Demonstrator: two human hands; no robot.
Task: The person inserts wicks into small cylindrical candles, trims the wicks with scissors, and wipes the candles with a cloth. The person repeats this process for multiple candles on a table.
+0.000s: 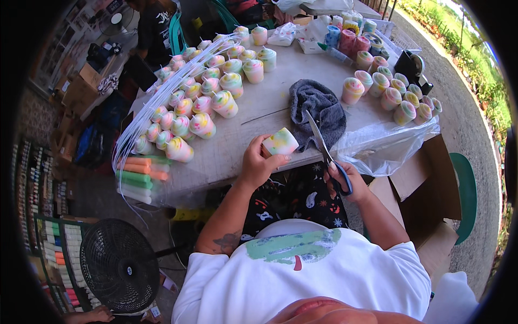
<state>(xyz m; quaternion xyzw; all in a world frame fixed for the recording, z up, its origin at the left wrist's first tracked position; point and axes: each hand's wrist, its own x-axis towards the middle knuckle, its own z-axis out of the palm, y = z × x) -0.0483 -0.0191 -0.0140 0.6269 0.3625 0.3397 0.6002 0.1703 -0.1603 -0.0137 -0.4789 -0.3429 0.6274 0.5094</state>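
Note:
My left hand (258, 164) is closed round a small cup-shaped candle (280, 142), white with yellow, green and pink patches, tilted on its side over the table's near edge. My right hand (346, 182) grips a pair of scissors (322, 144) by their dark handles. Their blades point up and away, across the edge of a crumpled dark grey towel (315, 110), a short way right of the candle. Many similar swirled pastel candles (232, 83) stand in rows on the left of the table, several with white wicks showing. A bundle of long white wick strands (156, 102) lies along them.
More swirled candles (391, 98) stand on the right, near a black tape dispenser (413, 67) and colored jars (348, 40). Clear plastic (386, 146) hangs over the edge above a cardboard box (431, 178). Colored sticks (141, 175) lie at the left corner; a black fan (120, 264) stands below.

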